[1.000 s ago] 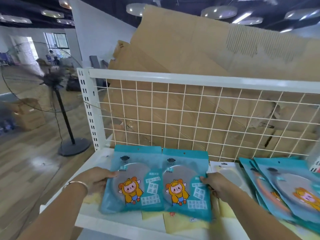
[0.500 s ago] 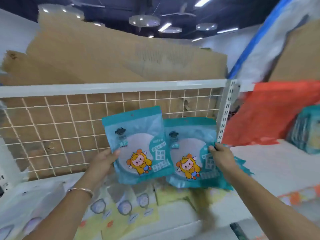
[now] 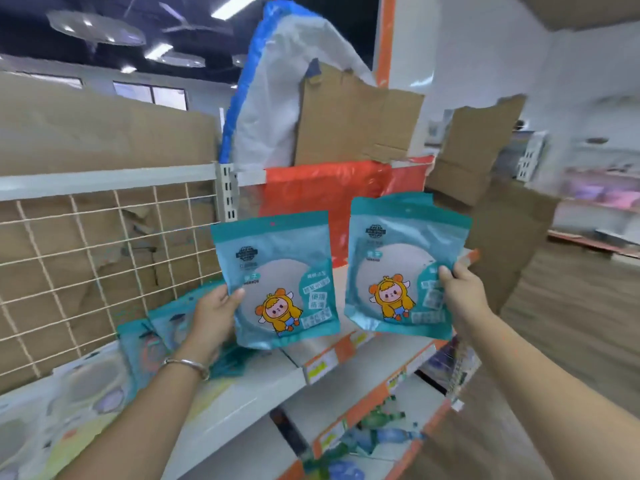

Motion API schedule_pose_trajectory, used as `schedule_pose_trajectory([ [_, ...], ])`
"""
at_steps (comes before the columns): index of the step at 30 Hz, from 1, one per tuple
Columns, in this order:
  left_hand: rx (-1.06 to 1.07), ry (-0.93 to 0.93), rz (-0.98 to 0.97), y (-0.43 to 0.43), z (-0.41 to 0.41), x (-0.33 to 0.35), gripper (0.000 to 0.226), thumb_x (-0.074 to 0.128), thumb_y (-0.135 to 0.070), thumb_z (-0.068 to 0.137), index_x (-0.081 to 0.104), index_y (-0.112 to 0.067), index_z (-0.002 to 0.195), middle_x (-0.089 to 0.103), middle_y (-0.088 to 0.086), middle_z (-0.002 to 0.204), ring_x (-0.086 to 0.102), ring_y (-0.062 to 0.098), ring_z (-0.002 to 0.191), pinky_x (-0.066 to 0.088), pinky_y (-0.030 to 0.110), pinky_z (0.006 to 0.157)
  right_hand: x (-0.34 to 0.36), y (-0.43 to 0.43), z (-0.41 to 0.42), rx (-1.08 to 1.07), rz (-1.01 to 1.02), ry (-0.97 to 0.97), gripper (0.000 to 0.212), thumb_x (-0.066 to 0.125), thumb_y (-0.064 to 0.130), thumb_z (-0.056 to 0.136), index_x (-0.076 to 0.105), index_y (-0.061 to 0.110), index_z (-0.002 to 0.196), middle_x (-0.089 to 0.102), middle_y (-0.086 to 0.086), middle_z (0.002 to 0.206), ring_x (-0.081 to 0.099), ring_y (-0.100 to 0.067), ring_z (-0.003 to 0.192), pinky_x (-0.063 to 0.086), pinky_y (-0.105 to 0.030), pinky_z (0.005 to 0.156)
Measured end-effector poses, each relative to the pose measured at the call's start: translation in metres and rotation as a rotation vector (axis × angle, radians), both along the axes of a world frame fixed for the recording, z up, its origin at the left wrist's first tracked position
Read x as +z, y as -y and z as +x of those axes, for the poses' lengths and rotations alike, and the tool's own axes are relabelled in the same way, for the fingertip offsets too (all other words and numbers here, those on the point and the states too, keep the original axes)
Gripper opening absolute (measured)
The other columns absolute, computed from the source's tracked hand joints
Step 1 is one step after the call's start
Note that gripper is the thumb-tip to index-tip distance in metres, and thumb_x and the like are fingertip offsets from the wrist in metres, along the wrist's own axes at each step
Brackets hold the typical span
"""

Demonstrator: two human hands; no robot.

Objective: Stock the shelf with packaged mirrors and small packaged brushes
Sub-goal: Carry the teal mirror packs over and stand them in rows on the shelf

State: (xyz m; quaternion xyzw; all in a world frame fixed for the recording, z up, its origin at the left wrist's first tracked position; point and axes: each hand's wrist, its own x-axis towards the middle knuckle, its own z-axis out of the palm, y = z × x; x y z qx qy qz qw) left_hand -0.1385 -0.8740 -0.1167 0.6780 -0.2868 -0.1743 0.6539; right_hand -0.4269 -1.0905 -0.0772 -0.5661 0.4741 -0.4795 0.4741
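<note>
Mirror packs point(image 3: 277, 282), two flat glossy teal pouches with clear round windows and a yellow-hooded cartoon child, hang upright above the white shelf point(image 3: 242, 403). Each reads "MIRROR" under a dark round logo. The left grip point(image 3: 214, 313) pinches the left pack point(image 3: 287, 306) by its left edge; the right grip point(image 3: 462, 292) pinches the right pack point(image 3: 398, 265) by its right edge. More teal pouches point(image 3: 162, 327) lie on the shelf.

Head-worn camera looks forward, close above white shelf point(image 3: 242, 403).
</note>
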Motion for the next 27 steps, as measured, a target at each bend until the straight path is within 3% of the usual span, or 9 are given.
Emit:
schedule_pose_trajectory([
  [2, -0.010, -0.001, 0.009, 0.033, -0.015, 0.001, 0.019, 0.052, -0.023, 0.095, 0.061, -0.006, 0.093, 0.069, 0.011, 0.097, 0.066, 0.026, 0.087, 0.053, 0.032, 0.066, 0.002, 0.024, -0.028, -0.004, 0.001, 0.023, 0.023, 0.045, 0.018, 0.098, 0.058, 0.000, 0.100, 0.059, -0.010, 0.090, 0.055, -0.023, 0.080, 0.044, -0.036, 0.075],
  [5, -0.021, 0.026, 0.000, 0.076, -0.037, 0.007, 0.023, 0.050, -0.021, 0.096, 0.057, -0.002, 0.084, 0.064, 0.011, 0.087, 0.060, 0.022, 0.077, 0.048, 0.028, 0.060, 0.008, 0.056, -0.056, -0.020, 0.000, 0.045, 0.020, 0.045, 0.017, 0.098, 0.063, 0.012, 0.090, 0.063, -0.012, 0.093, 0.057, -0.024, 0.081, 0.048, -0.039, 0.078],
  [8, -0.041, 0.074, 0.001, 0.120, -0.055, 0.015, 0.025, 0.051, -0.021, 0.096, 0.055, -0.001, 0.080, 0.060, 0.011, 0.080, 0.055, 0.022, 0.073, 0.050, 0.035, 0.070, 0.015, 0.087, -0.069, -0.058, 0.009, 0.064, 0.022, 0.046, 0.020, 0.097, 0.062, 0.019, 0.082, 0.066, -0.014, 0.098, 0.061, -0.025, 0.082, 0.052, -0.044, 0.082],
  [10, -0.063, 0.079, -0.019, 0.152, -0.062, 0.018, 0.023, 0.051, -0.019, 0.096, 0.054, -0.005, 0.078, 0.058, 0.006, 0.076, 0.051, 0.019, 0.069, 0.047, 0.031, 0.066, 0.017, 0.108, -0.072, -0.084, 0.001, 0.074, 0.024, 0.046, 0.021, 0.097, 0.062, 0.019, 0.079, 0.065, -0.009, 0.091, 0.060, -0.024, 0.080, 0.052, -0.041, 0.078],
  [12, -0.081, 0.086, -0.047, 0.185, -0.067, 0.019, 0.018, 0.052, -0.016, 0.095, 0.060, -0.001, 0.089, 0.063, 0.008, 0.084, 0.055, 0.017, 0.071, 0.047, 0.028, 0.063, 0.018, 0.130, -0.073, -0.097, -0.009, 0.078, 0.026, 0.045, 0.019, 0.098, 0.061, 0.019, 0.077, 0.063, -0.004, 0.083, 0.057, -0.022, 0.074, 0.048, -0.034, 0.071],
  [16, -0.146, 0.119, -0.088, 0.253, -0.072, 0.020, 0.015, 0.051, -0.014, 0.096, 0.063, -0.005, 0.097, 0.067, 0.005, 0.089, 0.061, 0.017, 0.076, 0.051, 0.028, 0.064, 0.014, 0.183, -0.069, -0.109, -0.005, 0.063, 0.026, 0.044, 0.020, 0.099, 0.062, 0.022, 0.080, 0.066, -0.003, 0.085, 0.061, -0.023, 0.078, 0.052, -0.038, 0.075],
  [21, -0.192, 0.109, -0.142, 0.339, -0.075, 0.026, 0.016, 0.049, -0.014, 0.096, 0.061, -0.019, 0.087, 0.065, -0.003, 0.085, 0.062, 0.010, 0.074, 0.047, 0.018, 0.057, 0.016, 0.264, -0.061, -0.135, -0.008, 0.020, 0.025, 0.045, 0.024, 0.098, 0.063, 0.024, 0.082, 0.068, -0.008, 0.094, 0.064, -0.027, 0.084, 0.053, -0.047, 0.086],
  [27, -0.212, 0.041, -0.161, 0.425, -0.061, 0.023, 0.013, 0.050, -0.012, 0.096, 0.062, -0.017, 0.093, 0.069, 0.001, 0.092, 0.065, 0.015, 0.079, 0.054, 0.024, 0.064, 0.019, 0.356, -0.051, -0.149, -0.015, 0.018, 0.024, 0.044, 0.023, 0.099, 0.063, 0.023, 0.085, 0.068, -0.006, 0.092, 0.064, -0.024, 0.080, 0.055, -0.045, 0.085],
])
